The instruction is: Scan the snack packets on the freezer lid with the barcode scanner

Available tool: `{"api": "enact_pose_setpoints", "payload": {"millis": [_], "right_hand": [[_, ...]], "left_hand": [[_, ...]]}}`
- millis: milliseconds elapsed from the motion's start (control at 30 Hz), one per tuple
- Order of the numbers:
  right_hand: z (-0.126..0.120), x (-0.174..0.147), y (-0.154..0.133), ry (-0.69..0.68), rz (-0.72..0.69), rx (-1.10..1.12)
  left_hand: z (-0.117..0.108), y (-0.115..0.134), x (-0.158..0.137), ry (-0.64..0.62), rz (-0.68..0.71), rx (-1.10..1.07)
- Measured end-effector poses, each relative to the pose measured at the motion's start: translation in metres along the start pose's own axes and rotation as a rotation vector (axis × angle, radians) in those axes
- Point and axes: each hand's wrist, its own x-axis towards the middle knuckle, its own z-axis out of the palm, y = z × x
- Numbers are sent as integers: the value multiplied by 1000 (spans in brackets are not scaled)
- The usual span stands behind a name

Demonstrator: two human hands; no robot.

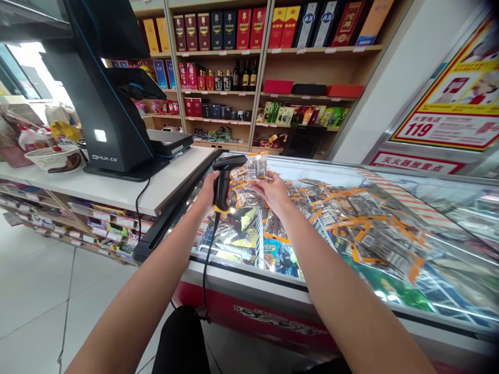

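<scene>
My left hand (210,191) is wrapped round the handle of a black barcode scanner (223,182), its head turned toward the right. A cable runs down from the handle over the freezer's front edge. In my right hand (273,189) is a small clear snack packet (257,167) with orange ends, lifted in front of the scanner's head. More such packets lie just below and behind it, partly covered by my fingers. To the right, a large spread of orange-edged packets (368,234) covers the glass top of the freezer (234,259).
On the left a white counter (177,176) carries a black checkout terminal (117,114) and a paper bowl (56,158). Shelves (218,52) of boxes and bottles stand behind. A dark chair (304,140) is beyond the freezer. Frozen goods show through the glass.
</scene>
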Motion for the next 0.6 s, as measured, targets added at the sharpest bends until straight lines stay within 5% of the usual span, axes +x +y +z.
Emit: {"api": "enact_pose_setpoints", "payload": {"millis": [167,367,433,533,600], "right_hand": [[-4,1,-9,32,-21,-161],[-64,12,-49,171,-156,-1186],[-76,11,-57,268,-146,-1305],[-63,5,-54,355,-360,-1398],[-39,4,-43,234,-543,-1457]], "left_hand": [[-2,0,-1,6,-9,-10],[-2,0,0,43,40,-41],[0,2,0,60,25,-25],[3,4,0,71,1,-22],[4,4,0,66,2,-36]]}}
